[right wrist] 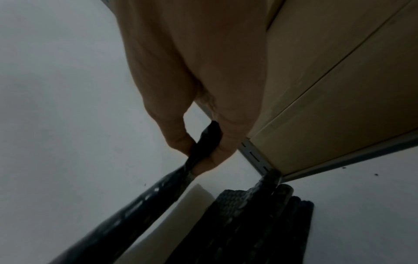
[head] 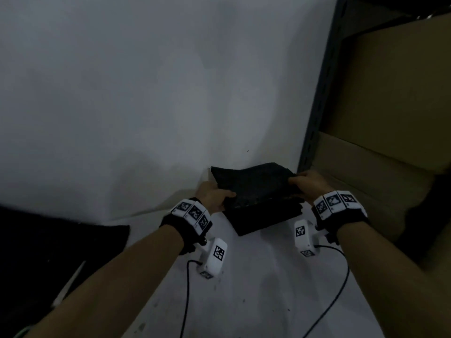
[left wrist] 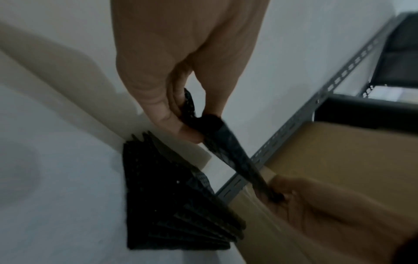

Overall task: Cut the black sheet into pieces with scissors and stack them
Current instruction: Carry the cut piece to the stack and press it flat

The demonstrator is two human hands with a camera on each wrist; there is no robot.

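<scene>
A cut piece of black perforated sheet (head: 256, 181) is held in the air between both hands, just above a stack of black pieces (head: 263, 218) lying on the white floor by the wall. My left hand (head: 214, 196) pinches the piece's left edge (left wrist: 192, 114) between thumb and fingers. My right hand (head: 307, 184) pinches its right edge (right wrist: 203, 144). The stack (left wrist: 172, 205) shows fanned layers in the left wrist view and lies below the held piece (right wrist: 135, 205) in the right wrist view, beside the stack (right wrist: 248, 223). No scissors are in view.
A grey slotted shelf post (head: 317, 106) stands right of the stack, with cardboard boxes (head: 390, 93) behind it. A large black sheet (head: 48, 252) lies at the lower left on the floor. A white wall (head: 122, 93) rises behind the stack.
</scene>
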